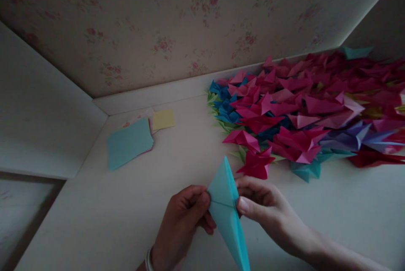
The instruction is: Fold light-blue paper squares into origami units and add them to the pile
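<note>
The grip is two-handed: the left hand (183, 220) pinches the near-side corner of a turquoise folded paper (223, 191) between thumb and fingers, and the right hand (272, 212) has its thumb and fingers closed on the opposite edge. The turquoise folded paper is between the hands, in front of the person, one point aimed away towards the wall (142, 43) and the other running out at the bottom of the view. A dark line crosses it from one hand to the other; whether this is a crease or a meeting of two edges, I cannot tell. The step in hand looks like lining up or opening a fold. The next move seems to call for a steady pinch on the left and careful finger pressure on the right, so that the layers stay even.

Just beyond the turquoise folded paper and to its right, a red folded piece (257, 163) lies on the table (174, 157). Farther right of it spreads a heap of folded paper pieces (303, 106), mostly pink and red, with blue, green and purple among them. Left of the turquoise folded paper, well apart, lie a stack of light-blue sheets (129, 142) and a yellow sheet (163, 119).
</note>
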A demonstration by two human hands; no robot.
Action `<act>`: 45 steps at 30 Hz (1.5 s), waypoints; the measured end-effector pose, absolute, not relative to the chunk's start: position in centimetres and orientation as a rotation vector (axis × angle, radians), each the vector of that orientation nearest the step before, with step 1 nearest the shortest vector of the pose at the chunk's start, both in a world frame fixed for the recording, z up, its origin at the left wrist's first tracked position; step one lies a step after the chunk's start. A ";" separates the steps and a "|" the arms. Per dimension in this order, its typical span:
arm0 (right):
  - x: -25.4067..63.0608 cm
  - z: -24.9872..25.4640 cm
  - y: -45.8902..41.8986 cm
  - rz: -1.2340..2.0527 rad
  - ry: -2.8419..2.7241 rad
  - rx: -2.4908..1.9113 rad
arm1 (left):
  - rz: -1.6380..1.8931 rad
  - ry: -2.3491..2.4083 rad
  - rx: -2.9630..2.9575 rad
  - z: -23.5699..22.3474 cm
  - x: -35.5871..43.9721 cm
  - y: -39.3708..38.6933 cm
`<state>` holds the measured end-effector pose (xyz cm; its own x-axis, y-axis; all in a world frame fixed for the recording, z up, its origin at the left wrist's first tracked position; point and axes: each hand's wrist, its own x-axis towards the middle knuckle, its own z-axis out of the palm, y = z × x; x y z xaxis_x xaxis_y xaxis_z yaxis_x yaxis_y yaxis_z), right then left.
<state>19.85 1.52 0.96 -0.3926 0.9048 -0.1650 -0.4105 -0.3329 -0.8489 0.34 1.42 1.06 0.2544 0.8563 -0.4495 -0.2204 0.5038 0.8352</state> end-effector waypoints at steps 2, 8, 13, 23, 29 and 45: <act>19.8 1.1 1.5 1.886 -0.903 -0.779 | 0.846 1.035 0.656 1.0 0.5 1.4; 19.6 1.9 1.5 2.001 -0.880 -0.641 | 0.873 1.009 0.577 1.0 0.8 1.3; 19.6 1.9 1.3 1.986 -0.882 -0.710 | 0.880 1.023 0.531 0.9 0.9 1.4; 20.0 1.2 1.2 1.551 -1.112 -1.090 | 0.922 1.169 0.813 1.0 0.4 1.3; 19.8 1.0 0.9 1.165 -1.478 -1.093 | 0.912 1.354 1.209 1.3 0.4 1.2; 19.9 0.8 0.6 0.418 -2.026 -1.029 | 0.790 1.081 0.789 0.9 1.4 0.8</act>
<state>19.90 0.58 0.79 -0.3419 0.7876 0.5126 0.5204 0.6129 -0.5946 1.38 0.75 0.87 0.2703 0.8556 -0.4414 -0.1610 0.4922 0.8555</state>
